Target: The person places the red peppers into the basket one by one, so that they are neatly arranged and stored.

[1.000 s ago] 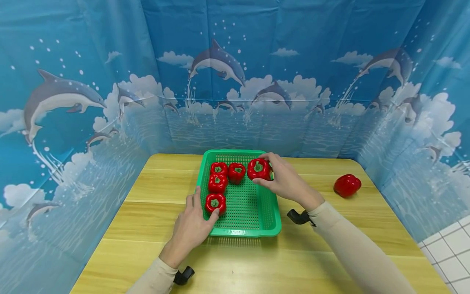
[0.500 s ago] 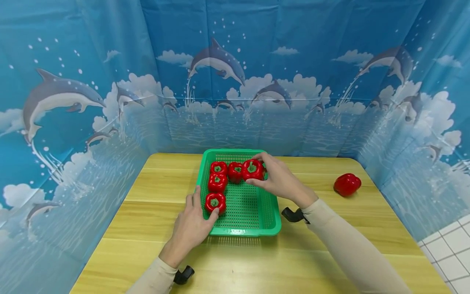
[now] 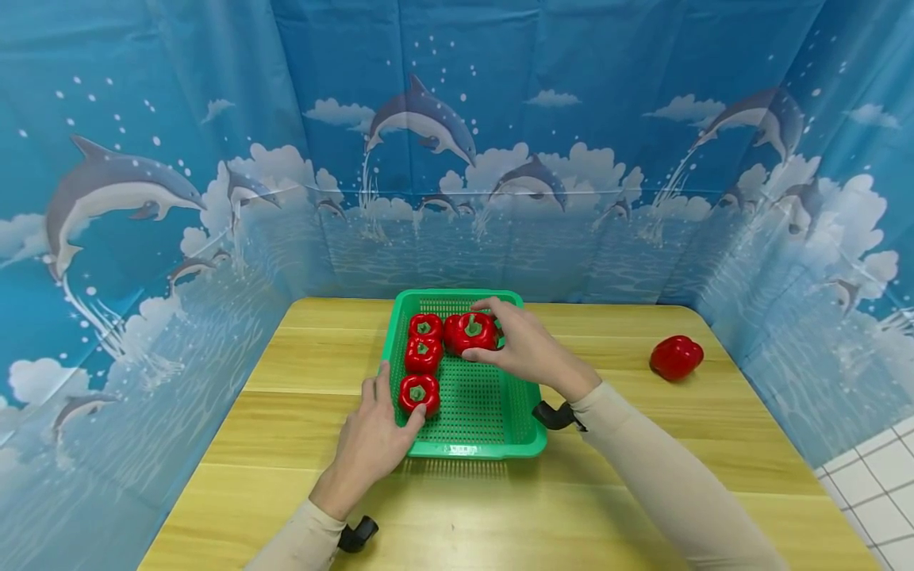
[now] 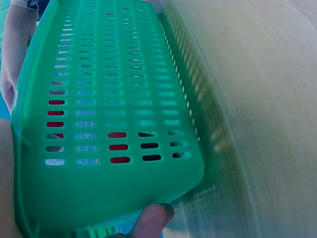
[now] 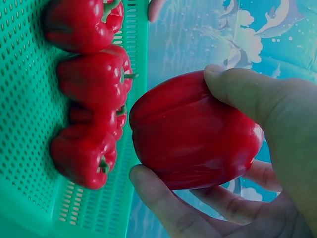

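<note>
My right hand (image 3: 528,345) holds a glossy red bell pepper (image 3: 471,331) above the back of a green perforated basket (image 3: 474,453). Thumb and fingers wrap the pepper (image 5: 195,131) in the right wrist view. Three more bell peppers (image 3: 423,354) stand in a column along the basket's left wall, stems up. Another one is mostly hidden behind the held pepper. At the front left corner my left hand (image 3: 374,436) grips the basket, thumb over the rim beside the nearest pepper. A fingertip (image 4: 151,220) shows at the basket's lower edge in the left wrist view.
One red bell pepper (image 3: 676,358) lies on its side on the wooden table (image 3: 614,492), at the right. A blue dolphin-print curtain (image 3: 457,246) hangs along the table's back and sides. White tiles (image 3: 874,468) show at the far right.
My right hand has moved left with its bell pepper, which now overlaps the pepper at the basket's back. The left hand has stayed on the basket corner.
</note>
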`<state>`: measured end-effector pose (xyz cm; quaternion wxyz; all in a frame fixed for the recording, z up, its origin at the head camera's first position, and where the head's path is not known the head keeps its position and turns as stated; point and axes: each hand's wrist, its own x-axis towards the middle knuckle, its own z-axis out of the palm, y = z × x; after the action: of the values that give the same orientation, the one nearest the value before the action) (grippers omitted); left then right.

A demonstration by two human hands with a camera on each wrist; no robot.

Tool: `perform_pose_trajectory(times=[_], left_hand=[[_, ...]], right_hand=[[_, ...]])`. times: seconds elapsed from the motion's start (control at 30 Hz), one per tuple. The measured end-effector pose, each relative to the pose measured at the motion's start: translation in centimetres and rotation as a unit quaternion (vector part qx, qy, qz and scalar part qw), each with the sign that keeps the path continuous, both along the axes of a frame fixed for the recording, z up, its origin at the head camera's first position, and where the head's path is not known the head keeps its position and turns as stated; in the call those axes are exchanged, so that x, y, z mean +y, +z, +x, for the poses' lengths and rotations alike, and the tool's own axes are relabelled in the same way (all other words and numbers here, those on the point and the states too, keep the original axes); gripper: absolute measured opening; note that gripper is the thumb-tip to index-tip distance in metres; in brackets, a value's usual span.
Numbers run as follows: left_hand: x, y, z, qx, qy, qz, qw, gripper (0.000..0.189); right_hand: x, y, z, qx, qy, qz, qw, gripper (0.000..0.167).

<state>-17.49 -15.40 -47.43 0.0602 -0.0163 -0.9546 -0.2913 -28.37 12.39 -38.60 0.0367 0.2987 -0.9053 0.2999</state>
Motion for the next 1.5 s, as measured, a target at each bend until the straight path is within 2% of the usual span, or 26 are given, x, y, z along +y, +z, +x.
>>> perform_pose_trajectory(times=[0.23, 0.47, 0.67, 1.5], left_hand=[[-0.1, -0.1, 0.0, 0.001, -0.003, 0.001, 1.0, 0.104], [-0.2, -0.1, 0.0, 0.0, -0.005, -0.001, 1.0, 0.103], [-0.2, 0.0, 0.0, 0.004, -0.006, -0.005, 1.0, 0.104], [-0.1, -0.1, -0.1, 0.003, -0.003, 0.0, 1.0, 0.104]], right_hand=[[-0.8, -0.1, 0.2, -0.011, 0.008, 0.005, 0.9999, 0.077], [-1.4, -0.6, -0.1, -0.049, 0.02, 0.0, 0.9986, 0.074], [-1.8, -0.8, -0.3, -0.084, 0.011, 0.009, 0.9964, 0.075], [-2.5, -2.2, -1.8, -0.127, -0.009, 0.037, 0.9912, 0.071]])
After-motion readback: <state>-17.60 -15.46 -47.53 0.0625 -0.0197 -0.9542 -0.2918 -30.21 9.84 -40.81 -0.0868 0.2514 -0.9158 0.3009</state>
